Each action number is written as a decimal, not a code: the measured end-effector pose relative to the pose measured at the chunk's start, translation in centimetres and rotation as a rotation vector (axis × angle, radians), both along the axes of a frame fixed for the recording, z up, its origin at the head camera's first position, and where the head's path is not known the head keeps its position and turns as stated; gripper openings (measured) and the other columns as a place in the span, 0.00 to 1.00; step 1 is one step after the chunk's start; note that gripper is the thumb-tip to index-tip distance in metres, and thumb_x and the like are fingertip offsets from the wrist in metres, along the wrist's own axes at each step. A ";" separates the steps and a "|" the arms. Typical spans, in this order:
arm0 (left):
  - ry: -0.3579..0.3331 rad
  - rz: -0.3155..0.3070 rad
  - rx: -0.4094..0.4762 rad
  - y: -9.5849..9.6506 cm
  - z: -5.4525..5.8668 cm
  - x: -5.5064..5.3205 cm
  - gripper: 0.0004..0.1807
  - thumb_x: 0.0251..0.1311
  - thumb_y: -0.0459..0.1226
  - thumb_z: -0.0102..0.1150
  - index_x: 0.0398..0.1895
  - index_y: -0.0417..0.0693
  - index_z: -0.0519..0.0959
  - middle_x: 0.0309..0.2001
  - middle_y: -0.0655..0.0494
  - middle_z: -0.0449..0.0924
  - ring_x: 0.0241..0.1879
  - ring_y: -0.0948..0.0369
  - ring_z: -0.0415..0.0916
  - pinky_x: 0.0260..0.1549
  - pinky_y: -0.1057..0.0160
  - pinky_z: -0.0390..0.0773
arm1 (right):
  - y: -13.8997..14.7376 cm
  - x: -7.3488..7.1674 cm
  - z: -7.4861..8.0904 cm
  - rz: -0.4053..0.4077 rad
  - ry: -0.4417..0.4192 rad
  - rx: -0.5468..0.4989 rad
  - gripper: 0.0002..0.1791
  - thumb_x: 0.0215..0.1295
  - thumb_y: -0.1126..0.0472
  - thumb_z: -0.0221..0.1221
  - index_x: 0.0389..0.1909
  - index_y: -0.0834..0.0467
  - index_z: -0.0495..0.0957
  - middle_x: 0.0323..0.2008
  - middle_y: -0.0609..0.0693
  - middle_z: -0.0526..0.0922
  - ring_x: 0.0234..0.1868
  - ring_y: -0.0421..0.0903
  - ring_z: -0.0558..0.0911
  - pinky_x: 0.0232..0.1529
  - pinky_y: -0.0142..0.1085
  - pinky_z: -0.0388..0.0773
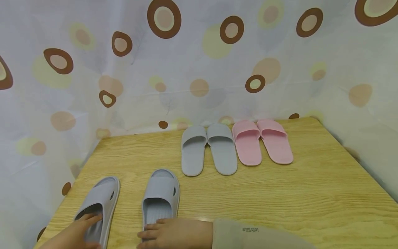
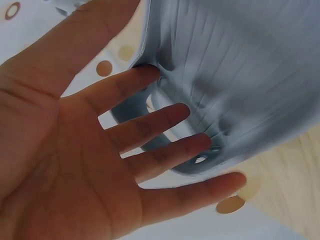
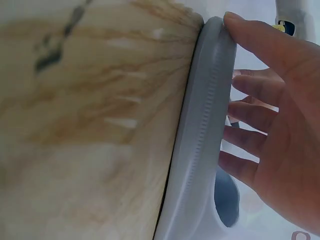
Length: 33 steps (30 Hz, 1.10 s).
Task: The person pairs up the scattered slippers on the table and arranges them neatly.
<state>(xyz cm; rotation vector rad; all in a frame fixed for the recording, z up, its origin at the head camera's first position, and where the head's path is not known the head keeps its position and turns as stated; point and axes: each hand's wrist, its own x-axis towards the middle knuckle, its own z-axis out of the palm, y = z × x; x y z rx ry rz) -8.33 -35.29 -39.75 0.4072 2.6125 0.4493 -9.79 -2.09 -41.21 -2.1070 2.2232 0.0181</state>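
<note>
Two blue-grey slippers lie apart on the near left of the wooden table, toes pointing away. My left hand (image 1: 77,232) is at the foot opening of the left slipper (image 1: 100,194). In the left wrist view its fingers (image 2: 165,155) are spread and fairly straight, overlapping the ridged inside of that slipper. Over the heel part of the other slipper (image 1: 160,188) lies my right hand (image 1: 178,233), its fingers stretched out to the left across the footbed. The right wrist view has the right thumb (image 3: 250,32) at one end of this slipper's sole edge (image 3: 200,125).
At the back of the wooden table (image 1: 248,193) stand a light grey pair of slippers (image 1: 193,157) and, right beside it, a pink pair (image 1: 248,148). A white cloth (image 1: 186,62) with brown and yellow spots hangs behind and along the sides.
</note>
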 end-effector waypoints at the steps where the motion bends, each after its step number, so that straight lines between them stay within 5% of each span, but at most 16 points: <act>1: -0.002 -0.007 0.014 -0.2 -0.2 0.0 0.37 0.50 0.39 0.72 0.56 0.21 0.69 0.51 0.16 0.64 0.47 0.27 0.69 0.39 0.40 0.77 | -0.1 0.0 0.0 0.000 0.004 0.009 0.29 0.75 0.43 0.41 0.73 0.46 0.57 0.73 0.45 0.57 0.72 0.40 0.57 0.68 0.28 0.54; 5: 0.024 -0.072 0.052 -0.7 -0.7 -0.1 0.37 0.51 0.38 0.71 0.55 0.18 0.67 0.49 0.15 0.63 0.45 0.27 0.70 0.36 0.42 0.78 | -0.4 0.1 -0.2 -0.004 0.024 0.043 0.29 0.75 0.44 0.42 0.73 0.46 0.57 0.73 0.44 0.57 0.72 0.40 0.57 0.67 0.28 0.55; 17: 0.068 -0.140 0.066 -0.6 -1.4 -0.7 0.40 0.52 0.43 0.71 0.58 0.20 0.66 0.51 0.17 0.63 0.47 0.27 0.69 0.36 0.41 0.78 | 0.0 0.0 0.0 -0.007 -0.009 0.039 0.28 0.74 0.41 0.42 0.72 0.42 0.60 0.73 0.42 0.56 0.72 0.39 0.55 0.68 0.30 0.54; 28: 0.087 -0.118 0.051 2.0 0.1 -1.3 0.43 0.50 0.45 0.72 0.59 0.21 0.66 0.52 0.15 0.63 0.49 0.26 0.68 0.41 0.33 0.73 | 0.3 -0.7 0.3 -0.063 -0.029 0.022 0.29 0.70 0.40 0.48 0.70 0.40 0.62 0.72 0.41 0.57 0.71 0.36 0.56 0.68 0.30 0.56; 33: 0.039 -0.095 0.085 3.0 0.1 -1.0 0.47 0.46 0.45 0.75 0.61 0.22 0.64 0.56 0.13 0.58 0.51 0.23 0.64 0.44 0.32 0.71 | 0.0 -0.6 0.2 -0.068 -0.012 0.026 0.30 0.69 0.40 0.50 0.70 0.42 0.63 0.72 0.43 0.59 0.70 0.36 0.58 0.66 0.30 0.59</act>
